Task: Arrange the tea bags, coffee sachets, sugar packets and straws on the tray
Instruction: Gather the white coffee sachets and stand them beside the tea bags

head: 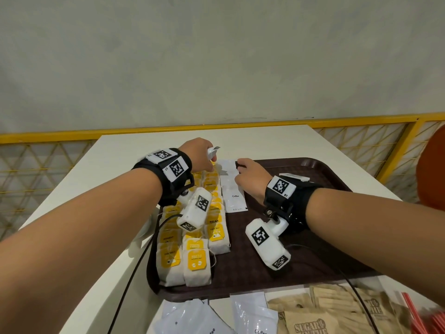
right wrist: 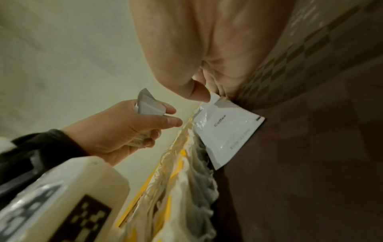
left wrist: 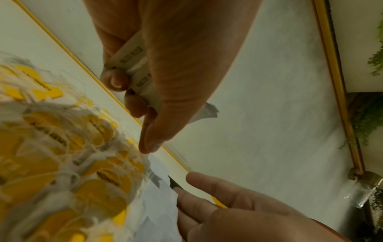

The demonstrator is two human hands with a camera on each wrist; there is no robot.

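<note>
So at the near edge of the table [head: 115,150], off the tray, there's loose coffee sachets [head: 252,317], brown sugar packets [head: 310,319] and red straws [head: 414,312] toward the near right corner. On the dark brown tray [head: 313,237], tea bags [head: 195,259] with yellow tags run in rows along its left edge, near to far. Just right of them lies a white coffee sachet [head: 234,197]. The right hand [head: 250,177] pinches the far sachet [head: 228,168] down near the tray's far edge. The left hand [head: 198,153], far left corner, grips a small bundle of sachets [left wrist: 134,65] in curled fingers.
</note>
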